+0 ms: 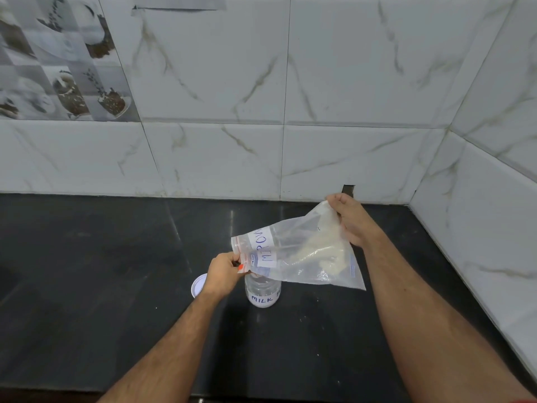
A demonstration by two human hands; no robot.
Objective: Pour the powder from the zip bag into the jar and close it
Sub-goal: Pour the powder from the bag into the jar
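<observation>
On the dark bench (116, 286), a white lid (199, 285) lies just left of the left hand (222, 273), which pinches the zip bag (302, 251) mouth over the open jar (263, 290). The right hand (353, 222) grips the bag's raised far end, powder (315, 248) still mid-bag. Pouring looks underway; next seems a steeper tilt, then the lid.

Zip bags: one zip bag (302, 251)
Jars: one jar (263, 292)
Lids: one lid (199, 285)
Hands: two, left hand (222, 271), right hand (353, 221)
Desks: one desk (87, 271)
</observation>
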